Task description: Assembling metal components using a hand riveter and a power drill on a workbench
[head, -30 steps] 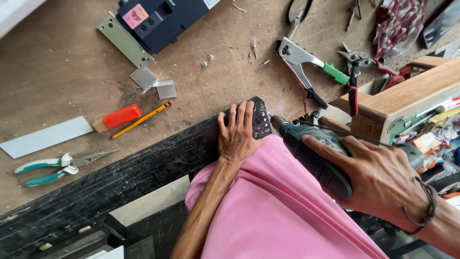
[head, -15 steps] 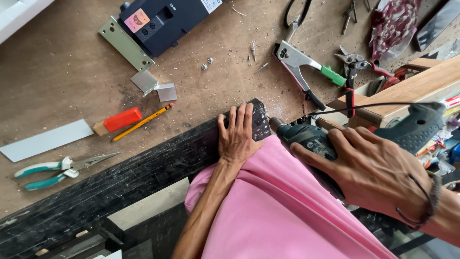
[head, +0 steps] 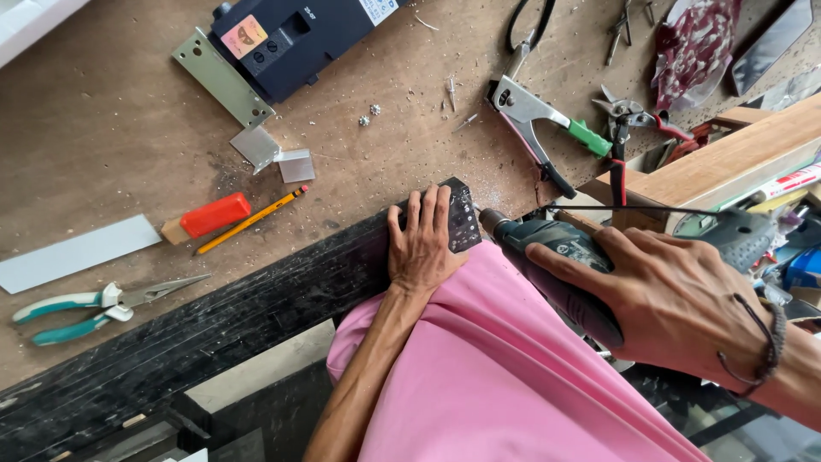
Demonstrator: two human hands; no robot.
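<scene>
My left hand (head: pixel 424 244) presses flat on the end of a long black bar (head: pixel 256 295) that runs along the front edge of the wooden workbench (head: pixel 103 128). The bar's end piece (head: pixel 463 216) carries small holes. My right hand (head: pixel 676 299) grips a dark green power drill (head: pixel 547 257). The drill's chuck points left and meets the bar's end. A pink cloth (head: pixel 496 376) covers my lap below both hands.
On the bench lie a dark electrical box (head: pixel 291 38), a green metal strip (head: pixel 221 77), bent metal pieces (head: pixel 275 156), an orange-handled tool (head: pixel 209 216), a yellow pencil (head: pixel 251 221), teal pliers (head: pixel 94 306), a rivet gun (head: pixel 539 120), snips (head: pixel 629 115) and a wooden plank (head: pixel 727 162).
My right hand has brought the drill up and left, so its chuck now meets the bar's end. The left hand has stayed on the bar.
</scene>
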